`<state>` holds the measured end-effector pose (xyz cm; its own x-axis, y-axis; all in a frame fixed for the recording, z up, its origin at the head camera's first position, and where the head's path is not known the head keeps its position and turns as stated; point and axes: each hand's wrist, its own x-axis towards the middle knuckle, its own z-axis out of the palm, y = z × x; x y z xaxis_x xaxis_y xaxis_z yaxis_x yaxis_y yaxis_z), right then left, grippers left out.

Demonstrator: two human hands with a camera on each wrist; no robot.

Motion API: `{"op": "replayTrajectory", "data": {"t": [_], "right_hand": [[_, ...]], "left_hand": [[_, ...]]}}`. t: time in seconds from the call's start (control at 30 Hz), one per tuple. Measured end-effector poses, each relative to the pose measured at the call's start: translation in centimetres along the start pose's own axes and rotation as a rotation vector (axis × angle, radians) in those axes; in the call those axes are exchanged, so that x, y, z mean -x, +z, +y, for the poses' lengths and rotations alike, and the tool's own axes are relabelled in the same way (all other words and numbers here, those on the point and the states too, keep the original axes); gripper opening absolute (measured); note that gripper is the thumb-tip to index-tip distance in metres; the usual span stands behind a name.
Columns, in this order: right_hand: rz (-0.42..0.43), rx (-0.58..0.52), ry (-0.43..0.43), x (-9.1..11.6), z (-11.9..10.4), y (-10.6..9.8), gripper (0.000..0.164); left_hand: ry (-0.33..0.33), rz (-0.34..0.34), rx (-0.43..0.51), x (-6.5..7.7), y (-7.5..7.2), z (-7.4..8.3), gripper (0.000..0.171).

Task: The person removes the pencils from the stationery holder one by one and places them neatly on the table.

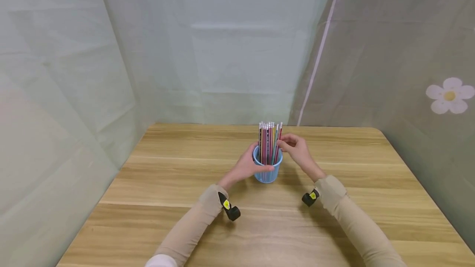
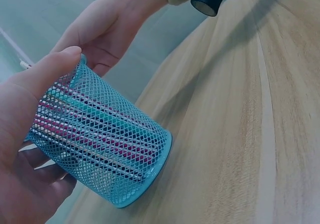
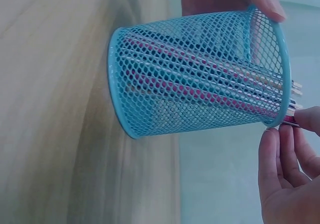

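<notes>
A light blue mesh pencil cup [image 1: 266, 175] stands upright on the wooden table, with several striped pencils [image 1: 268, 141] in it, their silver ends up. My left hand [image 1: 248, 165] grips the cup around its upper wall; in the left wrist view the thumb [image 2: 62, 64] lies by the rim and the other fingers curl round the far side. At the rim's right side, my right hand [image 1: 297, 151] pinches a dark red pencil [image 3: 291, 120] between thumb and fingers. That pencil's lower part is inside the cup, seen through the mesh.
The wooden table [image 1: 167, 184] extends around the cup. Pale curtains [image 1: 252, 61] hang behind and beside it, the right one [image 1: 378, 61] greyer with a white flower print. Black wrist cameras [image 1: 232, 212] sit on both sleeves, close above the tabletop.
</notes>
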<state>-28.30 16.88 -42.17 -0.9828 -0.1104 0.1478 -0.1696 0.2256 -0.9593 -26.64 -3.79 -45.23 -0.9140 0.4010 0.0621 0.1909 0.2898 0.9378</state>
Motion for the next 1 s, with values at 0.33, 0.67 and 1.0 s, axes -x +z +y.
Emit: {"op": "replayTrajectory", "data": {"t": [0.33, 0.67, 1.0], "right_hand": [[0.016, -0.014, -0.03, -0.2, 0.0, -0.4, 0.033], [0.025, -0.079, -0.036, -0.6, -0.8, -0.8, 0.032], [0.05, -0.101, -0.054, -0.8, -1.4, -1.3, 0.032]], "left_hand": [[0.01, -0.022, 0.028, 1.5, -0.3, 2.9, 0.092], [0.012, 0.014, 0.007, -0.3, 0.3, -0.4, 0.094], [0.0, 0.001, 0.009, -0.3, 0.4, -0.5, 0.094]]}}
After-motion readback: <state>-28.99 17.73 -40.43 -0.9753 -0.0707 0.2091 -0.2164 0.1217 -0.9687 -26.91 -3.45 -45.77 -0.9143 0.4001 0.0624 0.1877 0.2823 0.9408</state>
